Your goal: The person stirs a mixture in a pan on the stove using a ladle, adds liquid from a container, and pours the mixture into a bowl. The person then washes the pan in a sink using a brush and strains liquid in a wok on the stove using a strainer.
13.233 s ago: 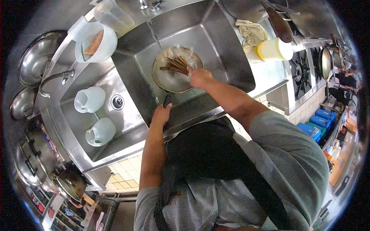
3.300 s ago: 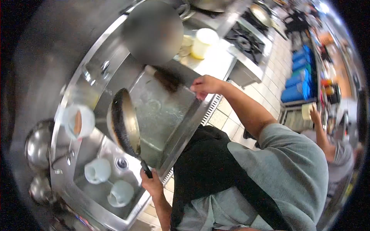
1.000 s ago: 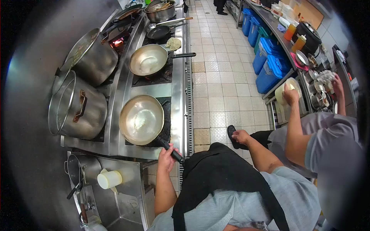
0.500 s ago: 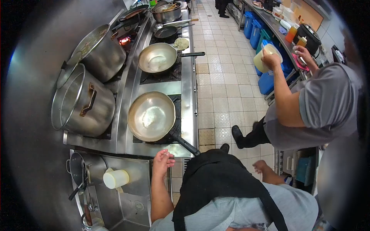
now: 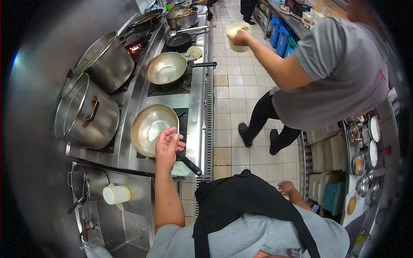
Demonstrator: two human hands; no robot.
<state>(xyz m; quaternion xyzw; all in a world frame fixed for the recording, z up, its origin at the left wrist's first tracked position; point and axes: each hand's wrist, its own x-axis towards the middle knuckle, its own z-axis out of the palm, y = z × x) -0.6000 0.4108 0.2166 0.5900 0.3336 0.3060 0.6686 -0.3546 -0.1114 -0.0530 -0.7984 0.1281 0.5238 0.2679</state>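
Note:
My left hand point(image 5: 169, 146) is raised over the near frying pan point(image 5: 148, 124), fingers loosely curled and apart, with nothing visible in them. That pan sits on the stove, its black handle pointing toward me, and looks bare inside. Low at my right side hangs my right hand point(image 5: 287, 188), its fingers curled in and no object showing. Beyond the near pan stands a second frying pan point(image 5: 166, 69) on another burner, next to a crumpled cloth point(image 5: 194, 53).
Two large stockpots point(image 5: 92, 116) stand at the left. A sink point(image 5: 140, 215) holds a pale plastic jug point(image 5: 116, 195). To my right a co-worker point(image 5: 327, 81) carries a pale tub point(image 5: 238, 36) across the aisle. Bowls of food point(image 5: 358, 164) line the right counter.
My left hand has moved up and forward, over the near pan's edge. The co-worker has turned and stepped, swinging the tub leftward over the aisle. My view has shifted slightly right.

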